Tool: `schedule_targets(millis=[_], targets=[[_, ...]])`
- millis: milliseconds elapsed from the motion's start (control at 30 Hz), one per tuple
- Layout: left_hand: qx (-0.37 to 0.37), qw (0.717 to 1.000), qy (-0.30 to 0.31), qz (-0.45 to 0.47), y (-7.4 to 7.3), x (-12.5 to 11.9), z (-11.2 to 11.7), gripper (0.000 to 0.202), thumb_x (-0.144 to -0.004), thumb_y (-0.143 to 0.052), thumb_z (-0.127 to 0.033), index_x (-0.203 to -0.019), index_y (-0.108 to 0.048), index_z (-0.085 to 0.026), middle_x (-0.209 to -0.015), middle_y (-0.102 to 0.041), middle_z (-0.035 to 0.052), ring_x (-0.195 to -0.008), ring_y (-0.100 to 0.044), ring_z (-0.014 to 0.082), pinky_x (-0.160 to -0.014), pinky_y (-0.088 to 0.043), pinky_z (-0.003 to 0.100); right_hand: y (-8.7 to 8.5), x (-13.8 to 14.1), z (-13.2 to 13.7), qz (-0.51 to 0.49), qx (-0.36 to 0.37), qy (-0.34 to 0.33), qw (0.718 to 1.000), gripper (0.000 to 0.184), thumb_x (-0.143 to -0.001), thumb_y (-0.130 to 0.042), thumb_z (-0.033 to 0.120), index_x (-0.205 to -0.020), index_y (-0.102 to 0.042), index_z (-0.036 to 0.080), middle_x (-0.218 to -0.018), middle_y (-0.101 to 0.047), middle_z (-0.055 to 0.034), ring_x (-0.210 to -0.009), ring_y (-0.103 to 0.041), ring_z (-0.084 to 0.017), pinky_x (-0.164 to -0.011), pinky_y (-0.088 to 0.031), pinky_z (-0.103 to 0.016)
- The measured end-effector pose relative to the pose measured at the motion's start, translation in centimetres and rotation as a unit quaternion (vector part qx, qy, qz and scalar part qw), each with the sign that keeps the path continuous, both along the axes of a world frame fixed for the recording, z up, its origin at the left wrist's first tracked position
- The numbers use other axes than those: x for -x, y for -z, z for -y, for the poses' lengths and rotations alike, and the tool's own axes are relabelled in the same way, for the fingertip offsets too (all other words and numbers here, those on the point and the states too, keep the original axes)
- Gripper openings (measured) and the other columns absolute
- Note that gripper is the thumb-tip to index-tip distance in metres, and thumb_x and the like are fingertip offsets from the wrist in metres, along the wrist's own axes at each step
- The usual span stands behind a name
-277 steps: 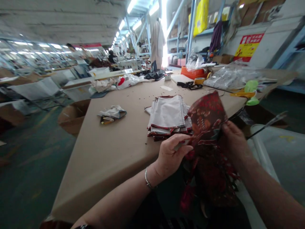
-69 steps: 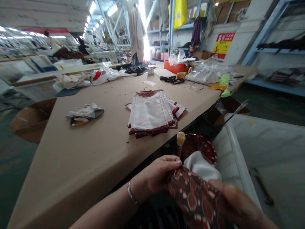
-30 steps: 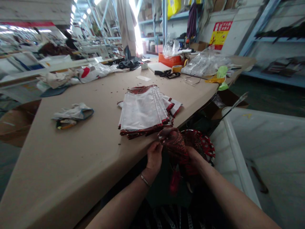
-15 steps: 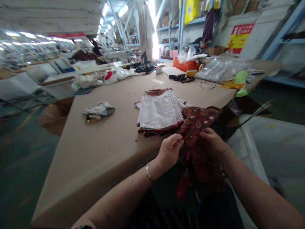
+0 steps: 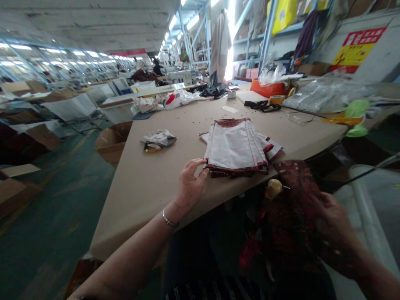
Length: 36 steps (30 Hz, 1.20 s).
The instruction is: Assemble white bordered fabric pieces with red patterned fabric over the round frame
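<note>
Fabric in right hand, beside bin

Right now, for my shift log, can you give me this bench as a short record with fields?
Surface: long brown table
Left: left hand open, fingertips at the near corner of the stack of white fabric pieces
Right: right hand on the dark red patterned fabric below the table's edge; blurred, grip unclear
Beside the fabric: yellowish knob
Left of the stack: cloth bundle
Far end: orange tray, tape roll, clear plastic bags
</note>
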<state>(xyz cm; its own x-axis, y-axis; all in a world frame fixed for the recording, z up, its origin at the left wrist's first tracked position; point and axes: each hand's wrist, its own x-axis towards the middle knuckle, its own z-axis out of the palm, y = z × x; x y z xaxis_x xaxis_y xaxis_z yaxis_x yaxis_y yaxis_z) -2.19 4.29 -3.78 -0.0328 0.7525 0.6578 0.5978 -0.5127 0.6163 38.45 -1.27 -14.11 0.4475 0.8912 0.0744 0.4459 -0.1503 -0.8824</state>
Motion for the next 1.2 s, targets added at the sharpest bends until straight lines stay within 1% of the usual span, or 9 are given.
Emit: schedule_targets(millis=[100, 200, 333, 433, 567, 767, 967, 1100, 1200], targets=[[-0.028, 0.999, -0.007, -0.035, 0.3, -0.5, -1.1, 0.021, -0.077, -0.06, -0.014, -0.097, -0.065, -0.019, -0.1, -0.067, 0.0068, -0.099, -0.06, 0.02, -0.091, -0.049, 0.038, 5.3, -0.3, 0.9, 0.076, 0.089, 0.058, 0.991, 0.056, -0.067, -0.053, 0.06, -0.107, -0.055, 0.02, -0.102, -0.066, -0.0182, -0.094, -0.063, -0.038, -0.084, -0.047, -0.053], [-0.044, 0.997, -0.007, -0.069, 0.2, -1.2, -1.8, 0.02, -0.077, -0.058, -0.011, -0.094, -0.066, -0.018, -0.098, -0.066, 0.0073, -0.098, -0.059, 0.0201, -0.091, -0.049, 0.039, 5.4, 0.4, 0.7, 0.076, 0.058, 0.077, 0.992, 0.071, -0.07, -0.053, 0.056, -0.126, -0.047, 0.013, -0.118, -0.06, -0.0213, -0.106, -0.06, -0.036, -0.092, -0.045, -0.051], [-0.077, 0.992, 0.006, -0.103, -0.9, -1.8, -2.4, 0.015, -0.079, -0.056, -0.011, -0.084, -0.067, -0.019, -0.092, -0.067, 0.0055, -0.093, -0.059, 0.0189, -0.09, -0.048, 0.038, -4.7, 6.3, 0.2, 0.111, -0.15, -0.007, 0.982, 0.044, -0.084, -0.05, 0.045, -0.12, -0.054, 0.02, -0.117, -0.061, -0.0124, -0.1, -0.061, -0.026, -0.091, -0.048, -0.043], [-0.101, 0.99, 0.009, -0.101, -2.4, -2.7, -2.6, 0.014, -0.078, -0.055, -0.01, -0.079, -0.066, -0.019, -0.087, -0.067, 0.0044, -0.088, -0.06, 0.0177, -0.087, -0.049, 0.036, -13.2, 13.4, -0.8, 0.243, -0.307, -0.192, 0.9, 0.027, -0.09, -0.05, 0.033, -0.112, -0.059, 0.02, -0.113, -0.061, -0.0099, -0.109, -0.056, -0.023, -0.098, -0.043, -0.04], [-0.122, 0.986, 0.016, -0.11, -4.5, -3.9, -2.8, 0.014, -0.075, -0.055, -0.007, -0.075, -0.062, -0.018, -0.084, -0.065, 0.0028, -0.085, -0.059, 0.0169, -0.084, -0.048, 0.034, -17.6, 20.1, -4.8, 0.394, -0.242, -0.289, 0.838, 0.038, -0.089, -0.051, 0.026, -0.124, -0.055, 0.014, -0.117, -0.059, -0.0134, -0.109, -0.052, -0.028, -0.094, -0.044, -0.043], [-0.118, 0.988, 0.007, -0.104, -5.4, -3.1, -1.6, 0.011, -0.076, -0.054, -0.009, -0.074, -0.06, -0.018, -0.081, -0.061, 0.0031, -0.081, -0.057, 0.0159, -0.076, -0.047, 0.031, -17.4, 17.8, -8.5, 0.482, -0.089, -0.203, 0.848, 0.037, -0.083, -0.042, 0.009, -0.115, -0.061, 0.011, -0.107, -0.064, -0.0187, -0.097, -0.061, -0.03, -0.081, -0.048, -0.042], [0.119, 0.985, 0.066, 0.109, -2.6, -4.4, 2.8, 0.002, -0.075, -0.058, -0.018, -0.072, -0.058, -0.018, -0.061, -0.055, -0.0032, -0.054, -0.049, 0.0099, -0.052, -0.042, 0.022, -14.6, 14.4, -2.0, 0.344, -0.175, -0.179, 0.905, 0.039, -0.078, -0.045, 0.011, -0.114, -0.059, 0.014, -0.104, -0.069, -0.0133, -0.095, -0.065, -0.027, -0.085, -0.049, -0.039], [0.284, 0.844, 0.156, 0.428, -1.7, -7.1, 6.4, 0.014, -0.073, -0.066, -0.028, -0.079, -0.057, -0.019, -0.064, -0.06, -0.0031, -0.052, -0.056, 0.011, -0.045, -0.047, 0.021, -9.3, 15.2, 2.8, 0.273, -0.099, -0.269, 0.918, 0.027, -0.077, -0.04, 0.01, -0.086, -0.065, 0.016, -0.082, -0.068, -0.0104, -0.08, -0.064, -0.025, -0.076, -0.05, -0.036], [0.367, 0.749, 0.174, 0.524, -0.7, -8.5, 8.2, 0.024, -0.068, -0.073, -0.031, -0.078, -0.055, -0.018, -0.064, -0.061, -0.0032, -0.054, -0.058, 0.0112, -0.046, -0.05, 0.022, -6.1, 15.7, 4.9, 0.047, -0.01, -0.263, 0.964, 0.019, -0.078, -0.046, 0.019, -0.074, -0.065, 0.019, -0.072, -0.065, -0.0063, -0.071, -0.062, -0.022, -0.069, -0.049, -0.034]])
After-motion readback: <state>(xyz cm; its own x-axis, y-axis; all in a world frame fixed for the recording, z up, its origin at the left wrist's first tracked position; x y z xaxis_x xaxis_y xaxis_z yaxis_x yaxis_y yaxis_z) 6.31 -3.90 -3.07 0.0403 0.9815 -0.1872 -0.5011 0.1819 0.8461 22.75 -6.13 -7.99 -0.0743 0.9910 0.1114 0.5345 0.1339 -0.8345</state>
